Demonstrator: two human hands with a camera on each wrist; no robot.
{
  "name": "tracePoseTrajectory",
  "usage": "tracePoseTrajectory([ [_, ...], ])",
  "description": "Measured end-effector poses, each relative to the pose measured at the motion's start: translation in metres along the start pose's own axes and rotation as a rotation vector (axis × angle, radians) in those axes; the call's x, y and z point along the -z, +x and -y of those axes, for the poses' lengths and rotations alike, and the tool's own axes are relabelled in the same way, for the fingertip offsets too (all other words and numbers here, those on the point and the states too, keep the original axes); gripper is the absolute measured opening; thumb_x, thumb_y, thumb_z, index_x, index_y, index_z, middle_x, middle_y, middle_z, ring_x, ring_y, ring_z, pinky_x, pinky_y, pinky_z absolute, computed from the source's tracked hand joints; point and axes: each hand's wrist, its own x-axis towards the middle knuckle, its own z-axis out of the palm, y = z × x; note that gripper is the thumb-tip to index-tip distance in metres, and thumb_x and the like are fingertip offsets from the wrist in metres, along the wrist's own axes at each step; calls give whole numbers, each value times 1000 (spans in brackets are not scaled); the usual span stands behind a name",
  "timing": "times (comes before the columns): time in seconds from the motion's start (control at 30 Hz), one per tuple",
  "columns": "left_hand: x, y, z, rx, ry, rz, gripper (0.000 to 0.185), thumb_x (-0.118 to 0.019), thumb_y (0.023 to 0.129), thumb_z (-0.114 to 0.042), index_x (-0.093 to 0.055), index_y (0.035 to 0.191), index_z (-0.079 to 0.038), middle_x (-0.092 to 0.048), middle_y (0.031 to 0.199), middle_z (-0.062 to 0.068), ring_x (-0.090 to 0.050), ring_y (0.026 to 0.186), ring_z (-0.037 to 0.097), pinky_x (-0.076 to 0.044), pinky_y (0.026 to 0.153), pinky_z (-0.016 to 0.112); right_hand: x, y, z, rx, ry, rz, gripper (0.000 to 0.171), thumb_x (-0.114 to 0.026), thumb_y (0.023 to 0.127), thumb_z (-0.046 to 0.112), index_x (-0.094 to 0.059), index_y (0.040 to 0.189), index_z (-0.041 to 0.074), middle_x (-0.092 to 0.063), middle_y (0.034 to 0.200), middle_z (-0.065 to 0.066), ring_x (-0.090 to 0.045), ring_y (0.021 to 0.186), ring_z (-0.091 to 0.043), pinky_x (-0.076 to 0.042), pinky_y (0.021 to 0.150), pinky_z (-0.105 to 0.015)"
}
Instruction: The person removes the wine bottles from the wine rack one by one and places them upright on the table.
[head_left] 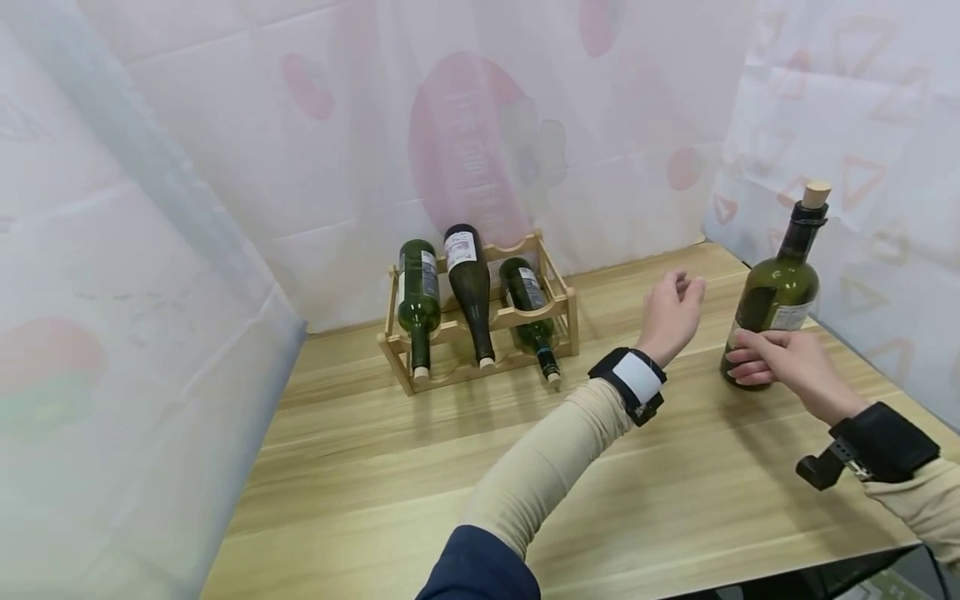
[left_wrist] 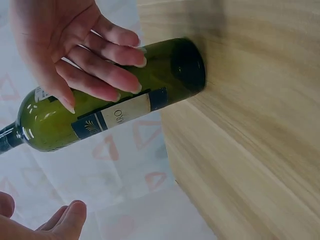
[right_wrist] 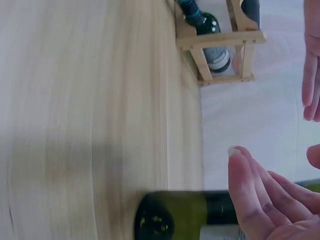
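1. Green wine bottle point(head_left: 783, 283) is seen standing upright on the wooden table point(head_left: 375, 483), near its right side, with a cork point(head_left: 816, 195) seated in the neck.
2. The right hand point(head_left: 798, 367) is held at the bottle's lower half, with the forearm brought in from the lower right; its fingers are loosely extended and slightly spread rather than wrapped round the glass (whether the glass is touched cannot be told).
3. The left hand point(head_left: 671, 312) is raised between the bottle and the wooden rack point(head_left: 573, 325), apart from both, its fingers relaxed and lightly bent; the arm is stretched forward and rightward.
4. Part of the bottle's lower body is covered by the right hand's fingers in the head view.
5. In the left wrist view the neck is cut off at the edge, the label point(left_wrist: 125, 111) is only partly legible, and just a portion of the left hand is shown in the lower corner.
6. In the right wrist view the bottle is cropped below and partly masked by the right hand.
7. Three bottles point(head_left: 469, 287) are held in the rack, necks sloped toward the front.
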Motion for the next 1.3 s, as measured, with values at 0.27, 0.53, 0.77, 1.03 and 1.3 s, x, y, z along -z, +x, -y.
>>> tracePoseTrajectory([
  [0.27,9,-7,11,48,-59,-27,39,-49,101,-30,-54,131,-6,-68,121,7,-66,109,11,-52,87,17,-9,6,3,69,162,33,18,-50,101,27,-64,91,24,-74,81,11,-73,74,-10,-59,68,-26],
  [0.53,21,-14,26,88,-88,-27,40,-48,101,-31,-53,133,-7,-65,125,7,-63,113,13,-52,91,21,-21,9,6,51,267,32,15,-55,98,32,-66,92,25,-75,84,8,-73,76,-10,-59,69,-25],
  [0.77,33,-19,32,106,-111,-53,38,-50,100,-30,-55,131,-7,-66,124,8,-64,112,14,-51,91,20,-29,14,9,54,298,32,16,-56,98,33,-62,97,18,-75,85,8,-73,76,-9,-59,70,-24],
  [1.03,44,-24,41,129,-137,-65,39,-48,101,-30,-54,132,-8,-64,126,10,-62,114,15,-51,93,21,-36,19,13,71,290,-6,27,-57,96,35,-57,102,9,-75,84,9,-73,75,-8,-59,69,-23],
  [1.3,55,-28,49,137,-150,-84,39,-48,101,-29,-54,131,-5,-65,125,12,-62,114,18,-51,93,23,-45,24,17,116,363,13,17,-59,96,30,-63,97,13,-75,85,4,-73,75,-10,-59,70,-25],
])
